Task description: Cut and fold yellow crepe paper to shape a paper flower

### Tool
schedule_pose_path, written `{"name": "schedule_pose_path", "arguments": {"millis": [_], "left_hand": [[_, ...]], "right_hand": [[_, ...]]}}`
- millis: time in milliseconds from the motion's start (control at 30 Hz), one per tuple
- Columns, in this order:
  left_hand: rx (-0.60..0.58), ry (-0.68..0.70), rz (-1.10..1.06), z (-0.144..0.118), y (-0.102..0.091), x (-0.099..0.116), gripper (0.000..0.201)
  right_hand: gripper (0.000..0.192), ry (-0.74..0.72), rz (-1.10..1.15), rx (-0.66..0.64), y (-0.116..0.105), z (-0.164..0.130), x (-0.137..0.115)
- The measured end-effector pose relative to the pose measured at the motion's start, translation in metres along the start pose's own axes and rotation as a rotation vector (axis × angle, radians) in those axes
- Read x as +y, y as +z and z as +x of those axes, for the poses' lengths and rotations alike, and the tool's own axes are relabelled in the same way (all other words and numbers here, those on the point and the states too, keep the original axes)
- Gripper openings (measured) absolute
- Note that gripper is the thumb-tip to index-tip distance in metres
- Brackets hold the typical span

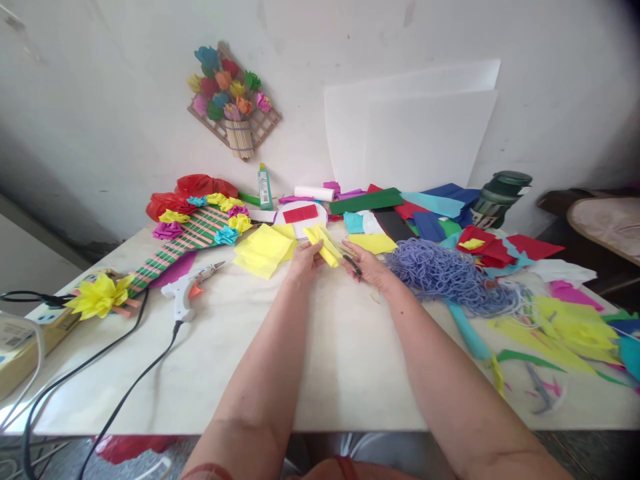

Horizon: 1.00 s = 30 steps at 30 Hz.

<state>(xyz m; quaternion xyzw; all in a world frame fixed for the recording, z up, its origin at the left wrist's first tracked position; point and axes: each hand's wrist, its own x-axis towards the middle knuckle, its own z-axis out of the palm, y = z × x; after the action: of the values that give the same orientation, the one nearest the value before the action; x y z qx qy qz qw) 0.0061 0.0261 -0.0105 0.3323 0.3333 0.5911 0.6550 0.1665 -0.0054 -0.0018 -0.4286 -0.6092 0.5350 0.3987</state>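
The left hand (305,257) pinched a folded yellow paper (324,247) mid-frame (light, limp, easily torn, best gripped at its fold) while the right hand (367,265) closed round scissors (350,261).

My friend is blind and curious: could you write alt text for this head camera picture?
Two bare hands meet over a white table: the left hand holds a folded yellow paper piece, the right hand holds scissors against it. Around them lie coloured paper sheets, a glue gun and purple cord.
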Motion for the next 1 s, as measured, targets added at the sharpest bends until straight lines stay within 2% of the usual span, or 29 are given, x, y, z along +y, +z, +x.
{"name": "schedule_pose_path", "arguments": {"millis": [267, 467, 600, 1000], "left_hand": [[-0.012, 0.002, -0.008, -0.001, 0.0, 0.001, 0.014], [-0.018, -0.02, -0.005, -0.001, 0.002, 0.001, 0.014], [-0.033, -0.02, 0.007, -0.002, 0.002, 0.001, 0.014], [-0.073, -0.033, 0.043, -0.004, 0.006, -0.001, 0.018]], "right_hand": [[0.074, -0.006, 0.032, -0.012, 0.0, 0.004, 0.006], [0.07, 0.108, 0.109, 0.0, 0.004, -0.008, -0.016], [0.069, 0.127, 0.1, 0.007, 0.006, -0.014, -0.026], [0.073, 0.107, 0.085, 0.005, 0.005, -0.011, -0.022]]}}
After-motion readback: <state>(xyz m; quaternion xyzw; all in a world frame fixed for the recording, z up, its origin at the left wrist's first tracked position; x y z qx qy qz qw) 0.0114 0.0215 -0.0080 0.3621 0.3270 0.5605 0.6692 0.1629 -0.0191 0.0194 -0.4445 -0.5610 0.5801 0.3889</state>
